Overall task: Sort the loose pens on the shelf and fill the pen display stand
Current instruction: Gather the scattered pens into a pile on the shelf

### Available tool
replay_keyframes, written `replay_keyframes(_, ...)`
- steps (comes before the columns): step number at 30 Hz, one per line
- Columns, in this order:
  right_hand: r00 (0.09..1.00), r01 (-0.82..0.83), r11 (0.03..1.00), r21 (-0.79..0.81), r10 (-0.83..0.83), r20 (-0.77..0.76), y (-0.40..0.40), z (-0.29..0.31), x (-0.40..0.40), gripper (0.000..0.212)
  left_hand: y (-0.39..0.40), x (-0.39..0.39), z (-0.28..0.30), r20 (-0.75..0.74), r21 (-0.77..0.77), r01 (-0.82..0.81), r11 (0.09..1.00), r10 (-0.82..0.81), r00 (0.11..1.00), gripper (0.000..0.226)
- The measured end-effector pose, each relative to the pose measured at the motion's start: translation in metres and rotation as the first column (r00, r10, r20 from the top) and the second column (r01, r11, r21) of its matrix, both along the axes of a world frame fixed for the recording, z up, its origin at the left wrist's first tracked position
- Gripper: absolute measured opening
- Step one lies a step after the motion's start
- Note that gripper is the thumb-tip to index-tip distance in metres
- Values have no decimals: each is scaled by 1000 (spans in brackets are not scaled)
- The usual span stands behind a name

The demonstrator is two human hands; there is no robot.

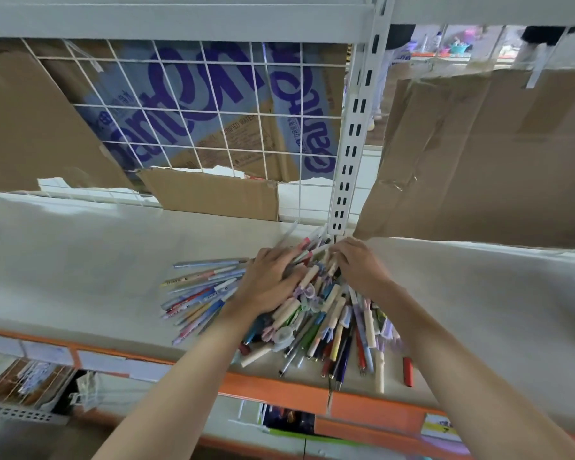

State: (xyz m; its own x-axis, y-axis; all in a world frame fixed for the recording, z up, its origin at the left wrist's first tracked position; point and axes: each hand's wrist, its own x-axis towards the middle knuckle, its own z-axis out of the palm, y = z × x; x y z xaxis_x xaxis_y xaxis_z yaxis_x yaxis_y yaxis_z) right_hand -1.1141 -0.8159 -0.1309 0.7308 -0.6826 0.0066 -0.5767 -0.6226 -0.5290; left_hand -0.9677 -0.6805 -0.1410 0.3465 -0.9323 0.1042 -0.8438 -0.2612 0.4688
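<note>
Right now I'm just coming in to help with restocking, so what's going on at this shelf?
A person is working with both hands in a heap of loose pens on the white shelf. The left hand lies on the heap's left side, and the right hand reaches into the far end by the upright post. More pens fan out to the left. No display stand is in view, so the sorting looks barely started.

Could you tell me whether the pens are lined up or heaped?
Heaped: the pens cross at many angles in one pile on the shelf.
</note>
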Motion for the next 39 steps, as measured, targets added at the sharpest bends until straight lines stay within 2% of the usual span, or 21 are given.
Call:
replay_keyframes(2,1000,30,999,-25,-30,7,1,0,-5,31,0,-4,0,34,9,7,1000,-7,999,47)
replay_keyframes(6,996,65,996,-66,-61,65,3,2,-8,30,-3,-1,2,-5,-63,-16,998,16,1000,41)
replay_keyframes(8,991,42,992,-119,-26,132,6,4,-7,31,-6,6,3,0,-67,-57,996,57,998,41)
replay_keyframes(10,984,-45,980,-195,77,161,12,8,-1,36,-11,13,5,3,-16,-98,995,98,995,43)
replay_keyframes(13,968,-237,941,-241,251,30,21,10,18,42,-16,15,9,-36,24,9,1000,-8,999,39)
replay_keyframes(16,952,-297,943,-150,280,-128,25,6,33,45,-10,15,11,-109,-12,56,998,-57,992,32)
replay_keyframes(19,960,-277,948,-157,267,-82,24,4,33,38,9,37,5,-6,-57,-59,997,59,998,32)
replay_keyframes(22,954,-301,935,-188,292,-73,25,4,33,31,38,68,-5,90,-33,-256,966,258,962,33)
replay_keyframes(24,950,-310,932,-189,300,-80,27,3,39,31,53,82,-11,113,-16,-328,944,328,938,34)
replay_keyframes(31,954,-300,931,-207,291,-74,28,8,83,37,59,72,-17,170,16,-311,950,304,937,37)
replay_keyframes(36,897,-360,929,-89,318,-306,17,10,113,45,67,63,-15,163,-44,-259,965,263,951,37)
replay_keyframes(39,901,-336,934,-121,282,-329,14,8,115,43,81,80,-15,162,-45,-372,927,374,913,40)
